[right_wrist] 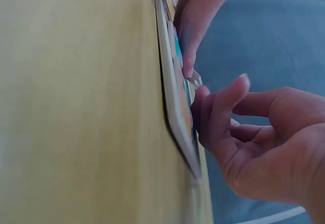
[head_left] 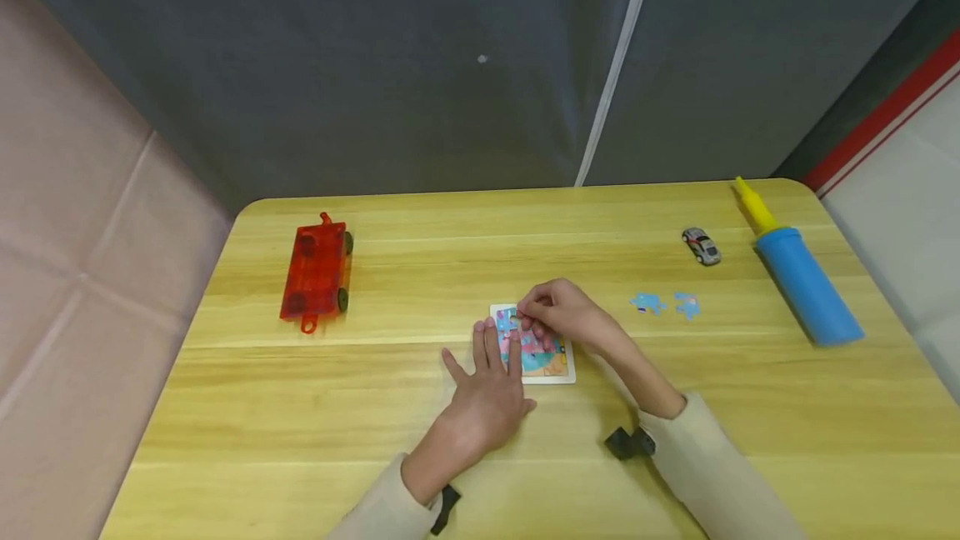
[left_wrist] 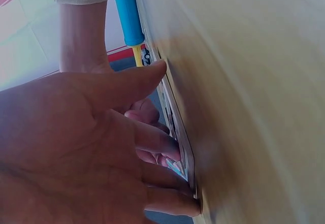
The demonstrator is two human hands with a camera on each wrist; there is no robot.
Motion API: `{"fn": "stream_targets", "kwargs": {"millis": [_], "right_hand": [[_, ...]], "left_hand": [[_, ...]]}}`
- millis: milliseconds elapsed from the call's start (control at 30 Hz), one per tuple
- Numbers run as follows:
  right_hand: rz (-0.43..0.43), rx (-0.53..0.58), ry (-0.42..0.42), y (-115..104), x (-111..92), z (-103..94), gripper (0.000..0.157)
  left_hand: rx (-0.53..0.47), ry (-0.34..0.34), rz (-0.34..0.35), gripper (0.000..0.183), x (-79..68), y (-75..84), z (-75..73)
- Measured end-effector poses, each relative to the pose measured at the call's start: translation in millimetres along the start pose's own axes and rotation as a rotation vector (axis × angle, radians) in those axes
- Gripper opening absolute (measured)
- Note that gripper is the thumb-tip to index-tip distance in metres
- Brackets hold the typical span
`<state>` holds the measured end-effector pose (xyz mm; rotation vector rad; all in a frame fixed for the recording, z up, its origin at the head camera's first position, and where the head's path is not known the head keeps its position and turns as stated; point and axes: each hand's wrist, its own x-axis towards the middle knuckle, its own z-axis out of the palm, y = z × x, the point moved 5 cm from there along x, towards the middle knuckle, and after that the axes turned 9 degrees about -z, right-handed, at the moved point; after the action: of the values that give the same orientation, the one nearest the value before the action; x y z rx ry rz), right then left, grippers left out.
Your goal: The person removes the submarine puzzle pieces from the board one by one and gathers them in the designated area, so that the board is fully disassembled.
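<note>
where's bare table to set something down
Bare wooden table lies between the translucent red toy wagon and the white-bordered jigsaw puzzle, and between the left hand and the table's left edge. Crowded: the puzzle, with the right hand over it, and farther right, around two light blue puzzle pieces, a silver toy car and a blue cylindrical pump.

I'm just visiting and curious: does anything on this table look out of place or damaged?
Nothing plainly looks spilled or damaged. Only two loose puzzle pieces stand out: they lie on the table right of the puzzle board, not fitted into it.
</note>
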<state>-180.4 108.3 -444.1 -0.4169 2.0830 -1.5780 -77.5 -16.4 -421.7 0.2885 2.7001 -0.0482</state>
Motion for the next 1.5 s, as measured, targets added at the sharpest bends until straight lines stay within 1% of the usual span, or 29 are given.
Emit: {"fn": "stream_targets", "kwargs": {"millis": [167,267,367,467,633,733,833,1000,1100,1233,1367,1500], "right_hand": [[-0.057,-0.263,0.046,-11.0,7.9,3.1,0.019],[-0.082,-0.344,0.063,-15.5,11.9,5.5,0.017],[-0.098,-0.368,0.085,-18.0,14.5,6.9,0.013],[-0.108,-0.365,0.098,-18.9,15.4,7.9,0.007],[-0.111,-0.353,0.097,-18.4,15.6,8.1,0.003],[-0.132,-0.359,0.100,-20.2,15.4,3.9,0.008],[-0.149,-0.348,0.121,-22.7,12.9,-9.5,0.011],[-0.141,-0.341,0.149,-18.2,-0.6,-49.7,0.010],[-0.090,-0.352,0.178,-7.6,-15.5,-77.2,0.008],[-0.012,-0.386,0.214,2.9,-34.1,-106.5,0.007],[0.025,-0.432,0.200,6.4,-44.2,-123.9,0.009],[0.055,-0.468,0.176,9.5,-48.0,-129.7,0.010]], "left_hand": [[0.006,0.001,0.008,0.087,-1.0,0.2,-0.2],[0.010,-0.002,0.007,0.086,-1.7,0.0,0.4],[0.000,-0.005,0.004,0.087,-1.2,-0.2,0.7],[-0.004,-0.008,0.000,0.088,-0.4,-0.3,0.7],[0.005,-0.007,-0.004,0.088,-0.1,0.7,1.2],[0.015,-0.003,-0.004,0.088,0.2,1.1,1.0],[0.019,0.002,-0.007,0.088,0.3,1.4,0.8],[0.001,-0.001,-0.013,0.088,-1.0,0.8,0.1],[-0.012,0.003,-0.006,0.088,-2.3,1.0,0.6],[-0.022,0.021,0.003,0.089,-4.5,-0.9,0.4],[-0.030,0.037,0.016,0.089,-4.7,-2.6,-0.9],[-0.038,0.031,0.029,0.089,-3.3,-1.4,-1.6]]}}
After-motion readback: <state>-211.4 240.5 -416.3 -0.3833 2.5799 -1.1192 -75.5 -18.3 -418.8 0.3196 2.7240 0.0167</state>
